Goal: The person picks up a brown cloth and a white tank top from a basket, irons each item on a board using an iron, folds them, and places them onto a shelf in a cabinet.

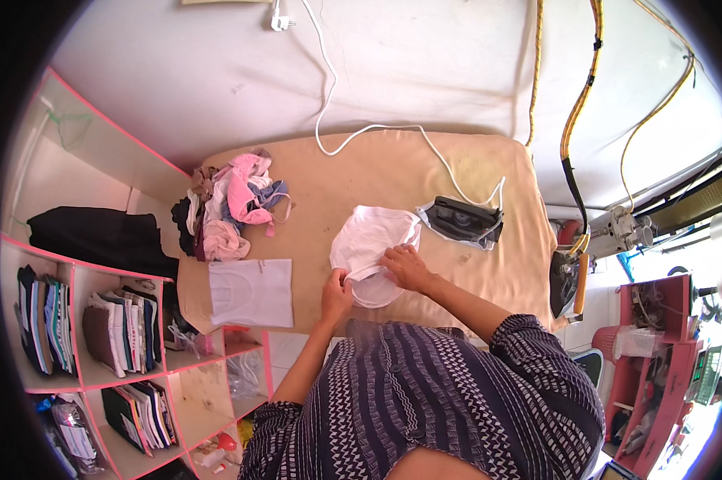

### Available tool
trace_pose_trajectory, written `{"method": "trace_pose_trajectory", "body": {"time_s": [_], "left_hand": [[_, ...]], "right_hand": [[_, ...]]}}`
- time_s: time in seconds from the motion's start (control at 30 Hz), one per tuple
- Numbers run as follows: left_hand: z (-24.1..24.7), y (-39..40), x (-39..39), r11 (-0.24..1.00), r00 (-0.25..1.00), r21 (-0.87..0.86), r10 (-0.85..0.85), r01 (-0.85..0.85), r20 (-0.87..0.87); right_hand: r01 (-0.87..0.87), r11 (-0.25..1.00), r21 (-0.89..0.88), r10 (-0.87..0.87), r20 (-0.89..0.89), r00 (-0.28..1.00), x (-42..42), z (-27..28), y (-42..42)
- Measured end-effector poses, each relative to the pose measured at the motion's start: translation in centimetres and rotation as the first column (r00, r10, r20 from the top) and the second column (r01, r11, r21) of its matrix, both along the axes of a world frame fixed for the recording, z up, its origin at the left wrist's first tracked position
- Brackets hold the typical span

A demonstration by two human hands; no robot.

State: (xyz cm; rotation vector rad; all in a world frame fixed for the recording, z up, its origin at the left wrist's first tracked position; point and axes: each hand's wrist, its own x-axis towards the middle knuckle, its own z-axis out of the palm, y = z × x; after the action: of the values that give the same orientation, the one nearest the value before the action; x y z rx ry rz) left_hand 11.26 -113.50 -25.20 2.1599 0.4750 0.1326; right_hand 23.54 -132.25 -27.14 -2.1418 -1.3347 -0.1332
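Observation:
A white cloth garment [373, 231], perhaps a pair of underpants, lies on the padded table with its near part rounded and partly turned. My left hand [337, 295] pinches its left edge close to the table's front. Bent fingers of my right hand [406, 268] grip the cloth on the right side; their tips are partly hidden. Left of my hands rests a flat, folded white undershirt [250, 294]. Behind it is a heap of crumpled clothes [238, 198], with pink, white, blue and dark pieces. A dark corded appliance [462, 220] lies right of the garment.
A tan cover [361, 171] spreads over the padded table. The white cord [331, 90] runs to a hanging plug [281, 23]. An iron with a wooden handle [568, 285] stands at the right edge. Pink-edged shelves [121, 270] with folded clothes adjoin the left side.

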Motion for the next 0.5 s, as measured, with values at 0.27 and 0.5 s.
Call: {"method": "trace_pose_trajectory", "body": {"time_s": [0.27, 0.5], "left_hand": [[4.3, 3.9, 3.7, 0.96, 0.959, -0.267, -0.007, 0.086, 0.284], [10.6, 9.8, 5.9, 0.871, 0.946, 0.483, -0.077, -0.091, 0.316]], "right_hand": [[0.366, 0.914, 0.178, -0.334, -0.184, 0.924, 5.7, 4.3, 2.0], [0.461, 0.854, 0.24, -0.461, -0.061, 0.885, 8.2, 12.8, 1.2]]}}
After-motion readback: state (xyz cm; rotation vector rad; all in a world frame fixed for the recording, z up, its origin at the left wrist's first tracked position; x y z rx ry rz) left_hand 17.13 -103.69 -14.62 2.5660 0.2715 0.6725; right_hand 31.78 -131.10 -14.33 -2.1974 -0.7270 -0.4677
